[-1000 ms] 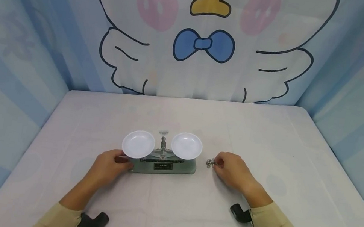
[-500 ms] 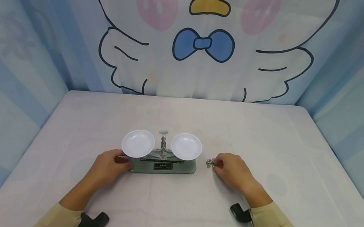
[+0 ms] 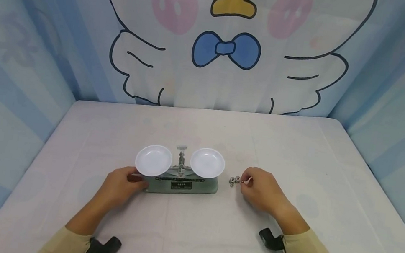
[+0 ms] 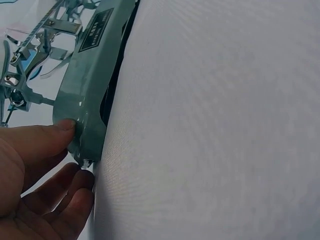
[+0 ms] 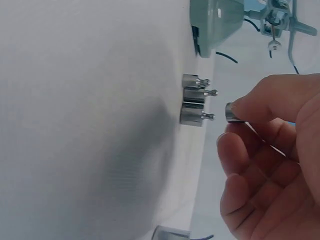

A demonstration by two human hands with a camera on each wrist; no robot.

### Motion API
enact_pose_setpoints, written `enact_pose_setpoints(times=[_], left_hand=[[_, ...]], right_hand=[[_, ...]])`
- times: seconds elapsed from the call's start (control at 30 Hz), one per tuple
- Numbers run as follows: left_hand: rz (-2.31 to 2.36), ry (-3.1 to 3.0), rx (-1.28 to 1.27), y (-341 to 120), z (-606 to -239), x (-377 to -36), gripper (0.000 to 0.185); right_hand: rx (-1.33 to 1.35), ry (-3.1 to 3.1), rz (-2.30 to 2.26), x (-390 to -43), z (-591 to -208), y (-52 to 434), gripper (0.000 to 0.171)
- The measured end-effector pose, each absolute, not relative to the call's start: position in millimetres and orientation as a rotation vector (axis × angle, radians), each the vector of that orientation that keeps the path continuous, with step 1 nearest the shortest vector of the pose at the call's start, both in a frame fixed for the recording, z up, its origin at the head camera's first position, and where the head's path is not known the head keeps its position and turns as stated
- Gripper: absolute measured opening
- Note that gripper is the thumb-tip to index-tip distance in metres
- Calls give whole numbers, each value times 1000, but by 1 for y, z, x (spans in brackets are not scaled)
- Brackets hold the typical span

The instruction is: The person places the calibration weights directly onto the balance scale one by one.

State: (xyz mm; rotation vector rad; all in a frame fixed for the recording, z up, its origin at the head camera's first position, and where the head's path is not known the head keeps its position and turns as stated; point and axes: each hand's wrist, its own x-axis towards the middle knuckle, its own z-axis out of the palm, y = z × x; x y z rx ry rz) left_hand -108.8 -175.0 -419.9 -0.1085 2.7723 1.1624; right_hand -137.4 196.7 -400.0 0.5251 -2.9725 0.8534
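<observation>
A green balance scale (image 3: 181,187) with two white pans stands on the table, its metal post between them. At its left end my left hand (image 3: 122,185) grips the base, thumb (image 4: 64,125) on the green side and the other fingers curled at the end. My right hand (image 3: 261,188) pinches a small silver weight (image 5: 231,113) between thumb and fingers, raised off the table. Several knobbed silver weights (image 5: 192,115) stand close together on the cloth, between that hand and the scale's right end. Both pans, the left one (image 3: 154,160) and the right one (image 3: 207,163), hold nothing.
A pale cloth covers the table (image 3: 202,130). Behind it hangs a curtain (image 3: 222,86) with a cartoon figure, and blue curtains flank both sides. A shiny metal piece (image 5: 171,233) shows at the bottom edge of the right wrist view.
My right hand has drawn slightly up and to the right, away from the group of weights, with one weight pinched in it. The left hand and the scale have stayed in place.
</observation>
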Motion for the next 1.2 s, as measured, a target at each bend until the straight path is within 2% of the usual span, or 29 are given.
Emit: enact_pose_setpoints(times=[0.53,1.2], left_hand=[[1174,2772,-98,-177,-421,-108,42],[1171,2764,-75,-177,-422,-108,43]], right_hand=[[667,-2695,827,-139,-374,181,11],[813,-2728,941,-159,-351,134,11]])
